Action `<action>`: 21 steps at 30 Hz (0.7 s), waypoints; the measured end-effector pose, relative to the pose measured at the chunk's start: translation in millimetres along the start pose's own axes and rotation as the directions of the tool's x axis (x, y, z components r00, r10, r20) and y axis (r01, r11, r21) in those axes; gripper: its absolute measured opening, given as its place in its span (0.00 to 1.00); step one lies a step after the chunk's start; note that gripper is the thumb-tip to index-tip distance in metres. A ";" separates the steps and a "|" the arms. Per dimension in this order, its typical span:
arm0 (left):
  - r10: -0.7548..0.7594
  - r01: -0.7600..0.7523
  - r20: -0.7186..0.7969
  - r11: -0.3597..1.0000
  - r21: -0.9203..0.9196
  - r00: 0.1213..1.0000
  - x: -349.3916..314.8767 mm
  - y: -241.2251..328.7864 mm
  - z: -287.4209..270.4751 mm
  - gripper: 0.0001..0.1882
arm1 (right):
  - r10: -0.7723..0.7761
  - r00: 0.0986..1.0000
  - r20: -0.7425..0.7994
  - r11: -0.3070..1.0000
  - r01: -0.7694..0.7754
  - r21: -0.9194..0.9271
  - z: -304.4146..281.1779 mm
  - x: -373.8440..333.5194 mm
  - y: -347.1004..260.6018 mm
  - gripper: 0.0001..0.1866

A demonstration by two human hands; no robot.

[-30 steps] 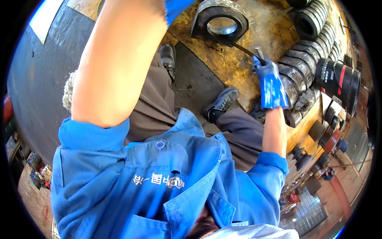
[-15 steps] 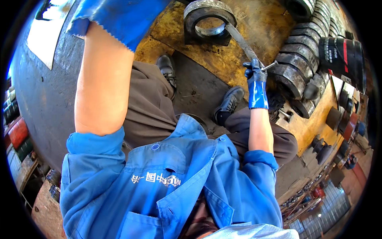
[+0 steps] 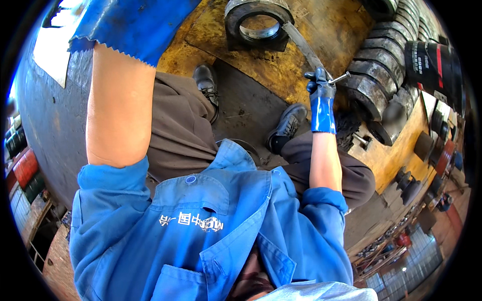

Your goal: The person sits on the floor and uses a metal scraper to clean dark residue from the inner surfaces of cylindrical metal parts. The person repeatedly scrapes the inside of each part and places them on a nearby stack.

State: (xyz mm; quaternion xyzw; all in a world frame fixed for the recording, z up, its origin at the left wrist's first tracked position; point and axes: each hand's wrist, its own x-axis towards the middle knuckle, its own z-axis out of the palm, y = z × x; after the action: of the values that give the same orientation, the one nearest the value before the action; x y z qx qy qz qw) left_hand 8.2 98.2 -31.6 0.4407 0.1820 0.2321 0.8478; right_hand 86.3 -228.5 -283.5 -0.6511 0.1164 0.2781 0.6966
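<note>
My right hand (image 3: 320, 98), in a blue glove, grips the handle end of a long flat metal bar (image 3: 301, 44) with a small cross pin at its end. The bar slants up to a heavy dark steel ring housing (image 3: 257, 22) lying on the yellow floor and touches its rim. My left hand (image 3: 128, 27), also in a blue glove, is raised high at the top left near a big dark round vessel (image 3: 47, 115); its fingers run out of view. Below are my blue jacket, brown trousers and black shoes.
A row of several heavy dark steel rings (image 3: 374, 75) lies to the right of the bar. A black drum with a red band (image 3: 434, 62) stands at the far right. Smaller dark parts (image 3: 406, 183) sit on the yellow floor at lower right. Red cylinders (image 3: 22, 168) lie at the far left.
The view has swung down and left. My right hand with the bar has shifted slightly relative to the ring housing, and my left arm has risen so its glove fills the top left.
</note>
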 end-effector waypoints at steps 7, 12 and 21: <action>-0.014 0.060 0.263 0.984 -0.170 0.965 29.6 -11.0 -35.6 0.35 | -0.005 0.998 0.059 1.000 0.005 0.000 -1.8 9.7 3.1 0.09; -0.143 0.227 0.320 0.943 -0.244 0.937 47.3 0.1 -68.2 0.34 | 0.001 0.995 0.102 0.998 -0.008 0.067 17.1 11.2 11.8 0.08; -0.031 0.069 0.220 0.984 -0.165 0.975 28.7 11.8 -58.2 0.32 | -0.057 0.997 0.051 0.998 0.057 -0.002 47.0 -7.0 4.1 0.11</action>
State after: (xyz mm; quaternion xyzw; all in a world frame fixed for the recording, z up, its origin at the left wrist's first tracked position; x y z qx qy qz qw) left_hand -0.7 158.6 -56.5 0.3839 0.0792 0.1761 0.9030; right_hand 69.0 -184.5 -277.4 -0.6481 0.0797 0.2748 0.7058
